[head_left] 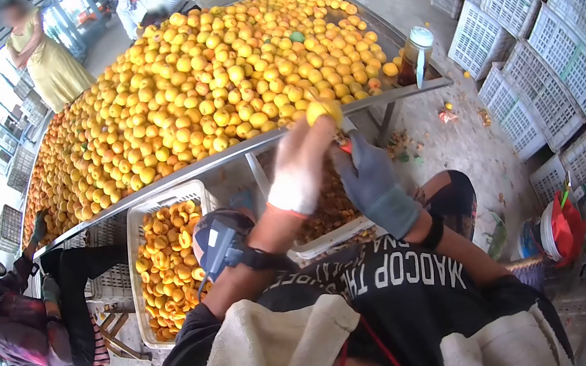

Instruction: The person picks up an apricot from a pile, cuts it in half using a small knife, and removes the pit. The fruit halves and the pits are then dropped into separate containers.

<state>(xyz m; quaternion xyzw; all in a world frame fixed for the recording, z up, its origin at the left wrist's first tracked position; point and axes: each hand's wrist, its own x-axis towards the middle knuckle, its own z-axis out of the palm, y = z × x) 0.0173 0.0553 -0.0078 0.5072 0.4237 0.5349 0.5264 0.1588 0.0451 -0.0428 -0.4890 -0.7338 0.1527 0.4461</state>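
Note:
My left hand [295, 171], in a pale glove and smeared by motion, is shut on a yellow apricot [324, 111] above the near edge of the table. Close beside it, my right hand [376, 185] in a grey glove grips a small tool with a red handle [345, 146]. The tool's metal end is near the fruit, but its exact shape is blurred. Below my hands, partly hidden by them, a crate [336, 237] holds dark orange-brown scraps. A white crate [135, 239] of halved apricots [167, 260] stands to the left of it.
Whole apricots [214, 73] are heaped on the metal-edged table [220, 158]. A lidded jar [417, 54] stands at its right corner. Stacked plastic crates [516, 40] line the right. A co-worker [24, 325] sits at left; two people are across the table. A red bag [567, 228] lies right.

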